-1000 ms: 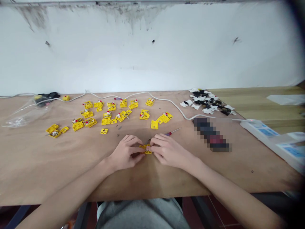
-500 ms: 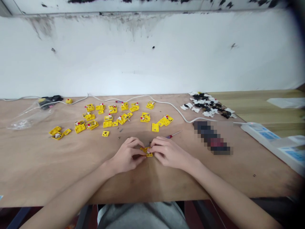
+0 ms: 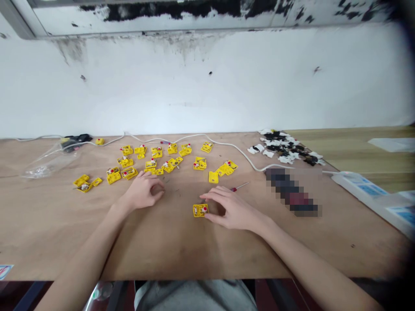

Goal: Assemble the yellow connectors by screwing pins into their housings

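A small yellow plastic case (image 3: 196, 211) lies with its inside facing up. It has a red button and white parts in it. My right hand (image 3: 228, 208) is at its right side, thumb against the near corner and fingertips by the far edge. Off to the left, my left hand (image 3: 142, 192) is held low over the table, thumb and forefinger curved with a gap between them and nothing visible in it. Small metal bits (image 3: 177, 190), too tiny to name, lie right of its fingertips. Behind my right hand rests a screwdriver (image 3: 234, 189).
Several opened yellow cases (image 3: 129, 172) with red buttons are spread behind my hands. A white cable (image 3: 227, 140) runs along the back to a power strip (image 3: 356, 183). Black and white pieces (image 3: 282, 144) are heaped at the back right; a clear bag (image 3: 45, 162) lies left.
My left hand has left the yellow case and moved left, over the spot where a loose yellow piece lay. My right hand stays at the case. The view has tilted slightly up.
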The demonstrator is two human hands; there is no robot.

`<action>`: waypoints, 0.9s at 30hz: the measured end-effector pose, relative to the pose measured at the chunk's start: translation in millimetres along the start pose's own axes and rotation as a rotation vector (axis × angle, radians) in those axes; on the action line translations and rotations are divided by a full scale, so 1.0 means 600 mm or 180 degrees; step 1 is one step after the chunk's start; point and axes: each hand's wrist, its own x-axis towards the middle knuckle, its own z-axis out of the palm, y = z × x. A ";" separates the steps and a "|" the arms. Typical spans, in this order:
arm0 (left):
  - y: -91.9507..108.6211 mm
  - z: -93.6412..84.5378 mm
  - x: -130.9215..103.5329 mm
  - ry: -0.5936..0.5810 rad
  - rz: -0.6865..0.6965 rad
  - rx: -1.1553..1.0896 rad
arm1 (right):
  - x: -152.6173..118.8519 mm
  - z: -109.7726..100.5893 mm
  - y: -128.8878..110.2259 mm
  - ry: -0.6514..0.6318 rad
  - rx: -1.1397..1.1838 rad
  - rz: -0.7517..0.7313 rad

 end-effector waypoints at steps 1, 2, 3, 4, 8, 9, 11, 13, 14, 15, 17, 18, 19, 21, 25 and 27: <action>-0.008 0.001 -0.002 -0.0047 -0.0050 0.0023 | 0.000 0.003 0.000 -0.0013 0.0016 0.0011; -0.012 0.003 -0.004 -0.0068 -0.0075 0.0010 | 0.000 0.006 0.001 -0.0005 0.0030 0.0017; -0.014 0.005 -0.005 -0.0077 -0.0067 -0.0029 | 0.000 0.010 0.002 0.0014 0.0042 0.0027; -0.014 0.008 -0.006 -0.0075 -0.0038 -0.0071 | 0.001 0.014 0.003 0.0041 0.0048 0.0038; -0.009 0.019 -0.004 0.0003 0.0095 -0.0178 | 0.003 0.028 0.006 0.0088 0.0046 0.0057; -0.007 0.022 -0.003 0.0024 0.0113 -0.0240 | 0.003 0.029 0.007 0.0077 0.0054 0.0053; -0.003 0.027 -0.001 0.0051 0.0139 -0.0456 | 0.004 0.027 0.007 0.0084 0.0072 0.0042; 0.004 0.033 0.000 0.0055 0.0149 -0.0755 | 0.004 0.022 0.007 0.0146 0.0088 0.0048; 0.008 0.035 0.001 0.0058 0.0140 -0.0907 | 0.003 0.018 0.007 0.0201 0.0090 0.0058; 0.013 0.038 0.001 0.0054 0.0126 -0.1051 | 0.003 0.015 0.008 0.0262 0.0082 0.0072; 0.021 0.042 0.001 0.0053 0.0076 -0.1291 | 0.003 0.008 0.009 0.0379 0.0033 0.0090; 0.025 0.044 0.001 0.0061 0.0056 -0.1376 | 0.002 0.005 0.011 0.0432 -0.0011 0.0096; 0.027 0.046 0.001 0.0068 0.0052 -0.1433 | 0.002 0.002 0.014 0.0477 -0.0064 0.0100; 0.030 0.048 0.001 0.0084 0.0086 -0.1458 | 0.002 -0.001 0.023 0.0545 -0.0177 0.0116; 0.031 0.049 0.001 0.0088 0.0289 -0.1250 | -0.004 -0.017 0.050 0.0567 -0.0355 0.0204; 0.033 0.048 0.001 0.0086 0.0416 -0.1154 | -0.009 -0.033 0.062 0.0470 -0.0353 0.0323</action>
